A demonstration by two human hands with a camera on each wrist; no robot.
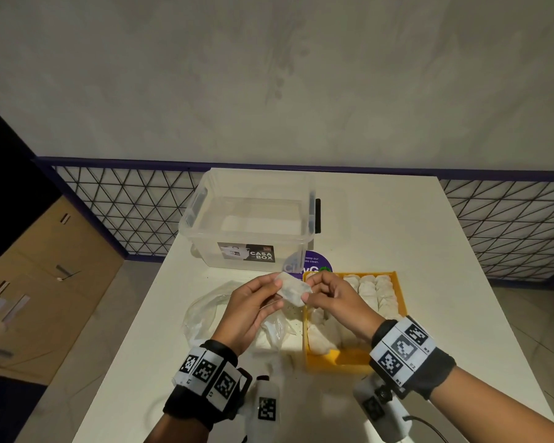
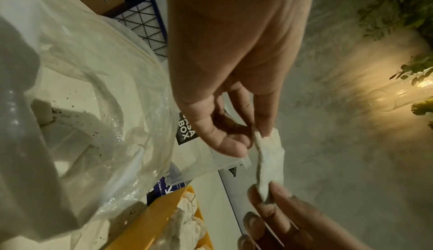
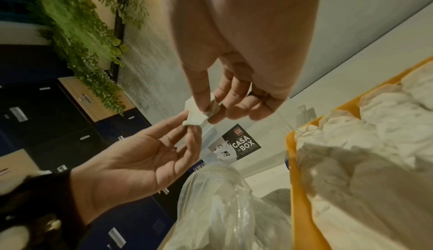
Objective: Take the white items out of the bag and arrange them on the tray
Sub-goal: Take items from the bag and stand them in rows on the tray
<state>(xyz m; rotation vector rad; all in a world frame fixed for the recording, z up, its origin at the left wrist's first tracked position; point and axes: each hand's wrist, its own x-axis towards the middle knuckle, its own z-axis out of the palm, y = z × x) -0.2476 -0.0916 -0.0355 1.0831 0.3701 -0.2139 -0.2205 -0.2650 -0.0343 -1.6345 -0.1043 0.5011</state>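
Wrist bands with black-and-white markers sit nearest the viewer, one on each forearm, above the white table. Left hand and right hand, raised above the table, share one white item: the left grip pinches its left end between thumb and fingertips, and the right grip pinches its right end likewise, so the piece spans the gap between them. In the left wrist view the item appears thin and crumpled, held edge-on. Below the left hand lies the clear plastic bag, open and slack on the table, with dark specks around it. Beside it to the right stands the yellow tray, holding rows of white items packed close together. Beyond the hands rests a clear storage box labelled "CASA BOX", with a purple round sticker showing at its right front corner.
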